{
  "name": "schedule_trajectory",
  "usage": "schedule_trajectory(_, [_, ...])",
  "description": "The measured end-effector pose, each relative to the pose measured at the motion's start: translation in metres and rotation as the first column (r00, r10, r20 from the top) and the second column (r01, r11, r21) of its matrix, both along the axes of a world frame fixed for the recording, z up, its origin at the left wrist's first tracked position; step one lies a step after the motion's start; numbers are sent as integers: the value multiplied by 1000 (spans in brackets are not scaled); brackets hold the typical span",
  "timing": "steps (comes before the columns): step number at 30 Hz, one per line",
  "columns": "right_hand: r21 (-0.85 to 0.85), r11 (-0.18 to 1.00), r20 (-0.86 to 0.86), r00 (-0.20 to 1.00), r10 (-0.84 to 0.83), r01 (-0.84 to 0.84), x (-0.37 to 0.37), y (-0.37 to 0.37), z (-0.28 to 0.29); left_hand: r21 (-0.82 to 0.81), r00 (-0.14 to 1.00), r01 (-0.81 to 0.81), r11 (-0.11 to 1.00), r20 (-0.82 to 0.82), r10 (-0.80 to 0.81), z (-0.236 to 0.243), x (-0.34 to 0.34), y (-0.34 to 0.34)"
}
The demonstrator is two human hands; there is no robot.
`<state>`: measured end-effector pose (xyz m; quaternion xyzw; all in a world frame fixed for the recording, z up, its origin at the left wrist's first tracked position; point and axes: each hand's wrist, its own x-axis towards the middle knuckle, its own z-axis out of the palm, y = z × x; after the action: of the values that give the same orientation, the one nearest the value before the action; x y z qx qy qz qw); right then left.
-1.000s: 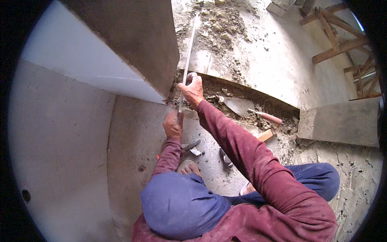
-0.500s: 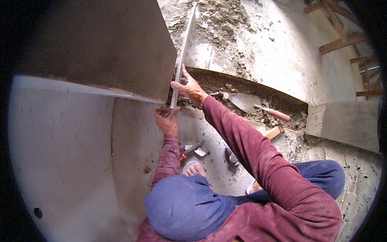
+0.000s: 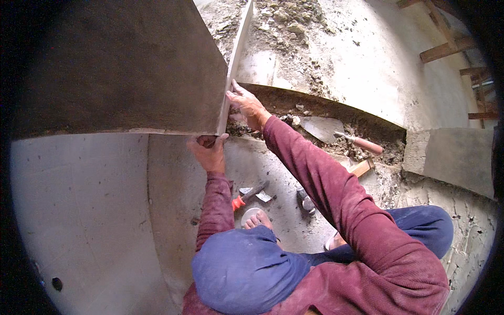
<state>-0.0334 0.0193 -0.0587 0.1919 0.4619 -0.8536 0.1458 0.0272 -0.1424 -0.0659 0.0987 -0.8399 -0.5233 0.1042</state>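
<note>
A large square tile (image 3: 121, 68) is held tilted on edge, and its dull grey-brown face fills the upper left. My left hand (image 3: 210, 152) grips its lower right corner from below. My right hand (image 3: 247, 105) presses on the tile's thin right edge (image 3: 237, 47), a little higher up. Both sleeves are maroon. Behind the tile's edge lies a dark trench of rough mortar (image 3: 310, 110) along the pale concrete floor.
A trowel (image 3: 336, 131) with a pinkish handle lies in the mortar, with a wooden block (image 3: 362, 168) beside it. A red-handled tool (image 3: 247, 195) and a small metal tool (image 3: 306, 199) lie by my sandalled foot (image 3: 257, 218). A grey slab (image 3: 451, 155) sits right; wooden framing (image 3: 446, 47) stands far right.
The tile has swung up and closer, so its grey face now covers the white surface seen at the left before. Both hands have risen with it, still on the same corner and edge.
</note>
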Motion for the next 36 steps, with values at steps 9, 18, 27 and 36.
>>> schedule_trajectory(9, [30, 999, 0, 999, -33, 33, -4, -6, -2, 50, 1000, 24, 998, 8, -25, -6, -6, -3])
schedule_trajectory(18, [-1, 999, -14, 999, -38, 38, -8, -1, -12, 182, 993, 117, 976, -52, -109, -10, -5, -11])
schedule_trajectory(27, [17, 999, -16, 999, 44, -44, -5, -3, -4, -197, 998, 50, 979, -15, -54, -9, -4, -15])
schedule_trajectory(36, [78, 996, 19, 999, 31, -33, 0, -24, -1, -63, 994, 110, 992, 10, -109, -2, -2, -20])
